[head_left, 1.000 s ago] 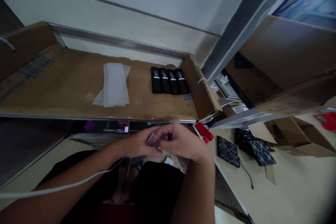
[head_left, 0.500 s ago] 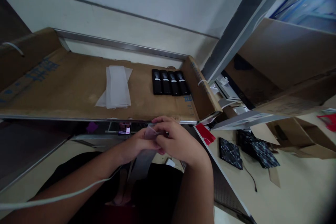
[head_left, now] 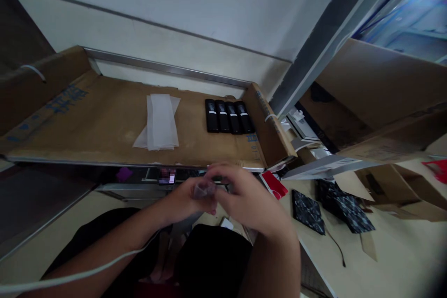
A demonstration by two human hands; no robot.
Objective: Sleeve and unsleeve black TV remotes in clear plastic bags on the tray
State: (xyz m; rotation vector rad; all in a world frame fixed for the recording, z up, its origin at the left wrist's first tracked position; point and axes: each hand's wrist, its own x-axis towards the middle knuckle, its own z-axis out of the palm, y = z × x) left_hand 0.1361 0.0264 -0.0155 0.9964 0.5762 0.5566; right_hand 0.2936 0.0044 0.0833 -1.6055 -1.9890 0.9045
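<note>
A clear plastic sleeve [head_left: 204, 189] is in my left hand [head_left: 185, 202], its loose end rising between thumb and fingers just below the shelf's front edge. My right hand [head_left: 240, 195] arches close by on the right. Its fingers are bent, with a gap between thumb and forefinger, and the thumb tip is near the sleeve; whether they touch is blurred. Flat translucent sleeves [head_left: 162, 123] lie in an overlapping stack on the cardboard-lined shelf [head_left: 108, 121]. To their right, several black handheld devices [head_left: 223, 116] with small white labels form a row.
Cardboard side walls [head_left: 268, 125] bound the shelf. Below it a lit phone screen [head_left: 166, 176] shows. At the right are patterned black packets [head_left: 308, 212], a red item [head_left: 274, 185] and an open cardboard box [head_left: 401, 191]. A white cable [head_left: 104, 257] crosses my left forearm.
My right hand has shifted right and its thumb and forefinger have parted from their earlier pinch at the sleeve. My left hand still holds the sleeve. The view has tipped slightly.
</note>
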